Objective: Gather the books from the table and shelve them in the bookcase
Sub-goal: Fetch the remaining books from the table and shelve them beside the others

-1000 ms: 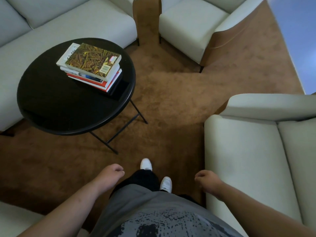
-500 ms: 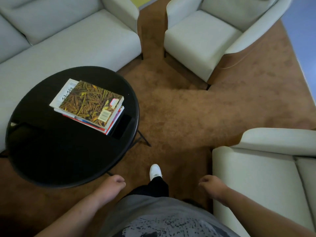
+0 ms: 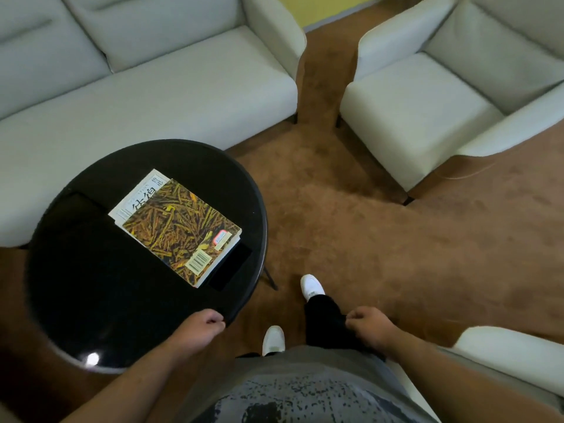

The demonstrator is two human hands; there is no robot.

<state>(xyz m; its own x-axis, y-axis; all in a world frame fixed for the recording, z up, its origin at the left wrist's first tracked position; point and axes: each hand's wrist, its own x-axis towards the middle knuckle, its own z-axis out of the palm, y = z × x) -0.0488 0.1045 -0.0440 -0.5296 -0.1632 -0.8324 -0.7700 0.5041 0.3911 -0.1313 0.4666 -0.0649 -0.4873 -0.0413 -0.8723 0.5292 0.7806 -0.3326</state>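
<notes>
A stack of books [image 3: 180, 230] lies on the round black table [image 3: 91, 294], right of its middle. The top book has a yellow-and-brown patterned cover with a barcode; a white book with black characters [image 3: 139, 198] sticks out beneath it. My left hand [image 3: 198, 329] hovers over the table's near right edge, fingers curled, holding nothing. My right hand [image 3: 370, 329] hangs in front of my right leg, fingers curled and empty. No bookcase is in view.
A pale sofa [image 3: 146, 87] runs behind the table. A pale armchair [image 3: 427, 102] stands at the back right, another seat [image 3: 512, 361] at my right. Brown carpet [image 3: 351, 215] lies between them. My white shoes [image 3: 311, 286] stand right of the table.
I have walked toward the table, so the books now lie much closer. My left hand has come over the table's near edge. Both hands stay empty.
</notes>
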